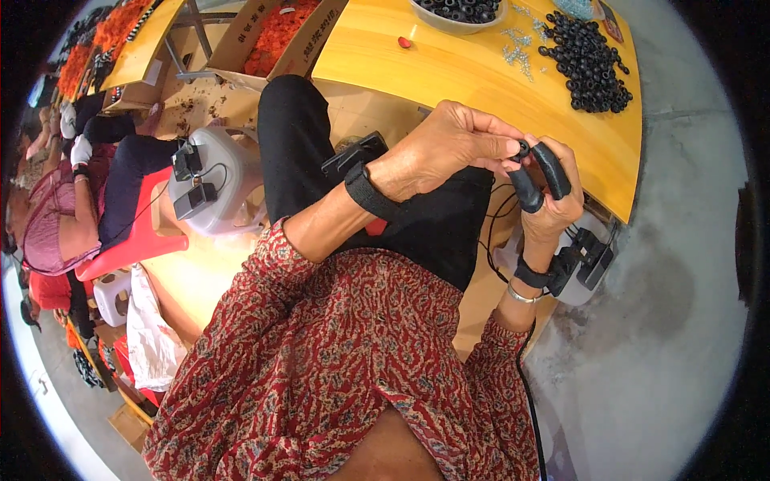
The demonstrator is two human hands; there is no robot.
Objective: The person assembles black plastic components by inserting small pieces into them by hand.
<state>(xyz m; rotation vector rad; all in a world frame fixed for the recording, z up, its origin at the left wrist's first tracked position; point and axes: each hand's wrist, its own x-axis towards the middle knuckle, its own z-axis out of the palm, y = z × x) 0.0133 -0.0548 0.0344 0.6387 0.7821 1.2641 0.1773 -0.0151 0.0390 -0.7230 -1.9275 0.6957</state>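
Observation:
My left hand (449, 154) is closed, its thumb and fingertips pinching a small black ring-shaped piece (524, 149) above the near edge of the table. Against the same piece are the fingers of my right hand (555, 215), curled in from the other side. Black sleeves cover two digits of the right hand: one sleeve (551, 171) and another sleeve (525, 189). On the yellow table (465, 68) beyond lies a pile of similar black pieces (589, 68). Small clear bits (517, 48) are scattered beside that pile.
A white bowl (457, 26) of black pieces stands at the table's far edge, and a red scrap (404, 42) lies nearby. Left of the table is a cardboard box (241, 48) with orange material. A whitish plastic jug (233, 180) stands by my leg. Other people sit at far left.

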